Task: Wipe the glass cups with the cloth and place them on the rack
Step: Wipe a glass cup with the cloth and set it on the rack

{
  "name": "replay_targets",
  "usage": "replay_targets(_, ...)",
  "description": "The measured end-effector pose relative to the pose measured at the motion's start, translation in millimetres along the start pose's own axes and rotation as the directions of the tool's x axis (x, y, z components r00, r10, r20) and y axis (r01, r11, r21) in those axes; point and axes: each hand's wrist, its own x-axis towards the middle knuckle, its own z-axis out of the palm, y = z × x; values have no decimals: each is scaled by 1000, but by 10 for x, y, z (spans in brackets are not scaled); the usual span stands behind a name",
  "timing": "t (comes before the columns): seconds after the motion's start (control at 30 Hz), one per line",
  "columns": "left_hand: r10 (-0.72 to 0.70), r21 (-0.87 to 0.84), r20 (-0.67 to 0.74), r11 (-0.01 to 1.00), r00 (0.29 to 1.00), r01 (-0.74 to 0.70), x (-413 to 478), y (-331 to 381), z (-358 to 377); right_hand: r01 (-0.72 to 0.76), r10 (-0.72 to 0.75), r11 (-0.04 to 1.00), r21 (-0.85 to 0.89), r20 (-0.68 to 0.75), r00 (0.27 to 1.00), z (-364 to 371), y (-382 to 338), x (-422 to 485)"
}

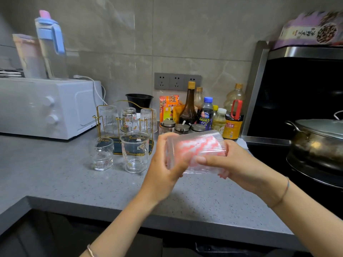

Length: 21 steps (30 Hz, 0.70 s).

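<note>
**A:** Where's the cup, and who has it?

**B:** The ribbed glass cup (200, 140) is off the counter at centre frame, lying on its side with its long axis running left to right. The left hand (163, 164) grips its left end, fingers curled round it. The right hand (233, 164) clasps the right end, thumb across the near wall. The pink-and-white cloth (204, 148) is stuffed inside.

**A:** And the rack?

**B:** The gold wire rack (98, 117) is left of the cup and higher in the frame. The left hand is the nearer one. Three upturned cups (128, 119) already fill its back row.

**A:** Room to get there?

**B:** It looks tight. A small glass (103, 154) and a handled glass mug (135, 153) stand on the grey countertop (65, 173) directly below the rack in the frame, hiding its front. I can't tell which pegs are free. The condiment bottles (189, 108) crowd the rack's right side.

**A:** So what does the move need?

**B:** I'd say the cloth has to come out first. Then the cup must turn from lying to mouth-down and go over those two glasses.
</note>
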Motion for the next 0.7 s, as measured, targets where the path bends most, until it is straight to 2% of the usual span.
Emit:
replay_targets(0.13,150,146,87,976,985,-162,-9,-12,-47,18,-50,979,204,149,988,-63,2,-10)
replay_targets(0.2,207,175,115,958,972,-225,-17,0,-51,17,-57,979,204,191,980,-67,-8,-29)
replay_targets(0.27,210,170,103,959,972,-225,-30,24,-27,26,-45,989,147,126,991,-52,16,-17)
replay_targets(0.33,118,90,76,988,990,-125,-52,67,21,34,-37,997,73,40,999,-10,-2,-20)
replay_targets(0.4,-38,-37,60,999,997,40,-59,97,67,50,-50,999,-1,26,998,7,-35,-37)
replay_targets(0.47,-242,-130,84,959,967,251,-36,89,87,43,-40,998,-54,51,998,31,-84,-46)
replay_targets(0.53,-373,-220,107,895,921,388,-7,90,78,41,-37,994,-103,35,999,56,-84,-28)
replay_targets(0.6,-390,-286,77,873,918,395,13,116,70,54,-55,994,-91,-14,998,76,-70,-15)
replay_targets(0.7,-314,-304,2,904,949,300,10,131,64,22,-24,999,-33,-60,998,60,-59,-4)
